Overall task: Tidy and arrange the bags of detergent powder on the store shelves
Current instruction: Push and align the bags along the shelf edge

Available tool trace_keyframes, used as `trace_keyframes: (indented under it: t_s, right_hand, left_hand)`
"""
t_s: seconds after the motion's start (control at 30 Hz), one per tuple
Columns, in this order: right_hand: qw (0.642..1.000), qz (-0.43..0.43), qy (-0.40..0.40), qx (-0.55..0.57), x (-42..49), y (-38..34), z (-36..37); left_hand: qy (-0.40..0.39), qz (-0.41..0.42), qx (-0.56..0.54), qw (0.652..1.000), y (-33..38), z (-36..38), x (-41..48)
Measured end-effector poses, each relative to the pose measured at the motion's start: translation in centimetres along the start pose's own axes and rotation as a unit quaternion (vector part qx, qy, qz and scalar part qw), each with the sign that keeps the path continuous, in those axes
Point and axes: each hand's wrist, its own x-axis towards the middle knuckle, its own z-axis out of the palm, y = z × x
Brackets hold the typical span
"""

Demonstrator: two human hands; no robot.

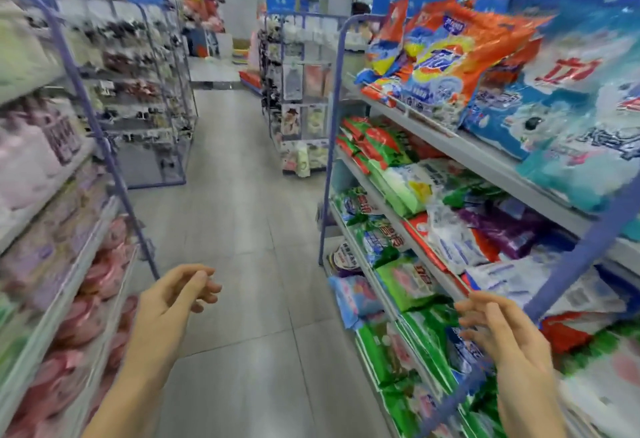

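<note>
Both hands empty, fingers loose: left hand [180, 294] over the aisle, right hand [498, 327] near a lower shelf's front edge. Detergent bags [446, 57] slump on right-side shelves [485, 157]; likely soft, heavy, slick, so grip both side edges

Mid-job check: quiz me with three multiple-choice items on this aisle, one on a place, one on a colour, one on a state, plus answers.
1. The detergent bags lie: A on the floor; B in a trolley; C on the right-hand shelves.
2. The far top-shelf bags are mainly: A orange; B black; C purple.
3. The left hand and right hand are: A both gripping bags; B both open and empty; C both gripping a bottle.
Answers: 1 C, they fill those shelves; 2 A, orange wrappers show there; 3 B, the fingers are loose around nothing.
</note>
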Motion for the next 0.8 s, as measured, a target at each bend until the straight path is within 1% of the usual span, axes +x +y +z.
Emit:
trace_keyframes:
  t_s: [0.13,0.4,0.6,0.8]
  right_hand:
    - [1.0,-0.011,-0.002,0.007,7.9,1.4,2.9]
    - [0.999,-0.033,-0.036,0.012,25.4,2.4,8.7]
    - [0.997,-0.035,-0.071,0.0,34.3,3.4,13.2]
    - [0.997,-0.053,-0.056,-0.007,41.6,4.5,17.6]
  left_hand:
    - [0.028,0.002,0.008,1.0,-0.9,2.7,6.6]
    - [0.064,0.026,0.012,0.998,-1.2,10.0,21.5]
    - [0.064,0.022,0.001,0.998,-2.9,14.2,29.9]
    - [0.038,0.024,0.0,0.999,-5.7,16.7,39.6]
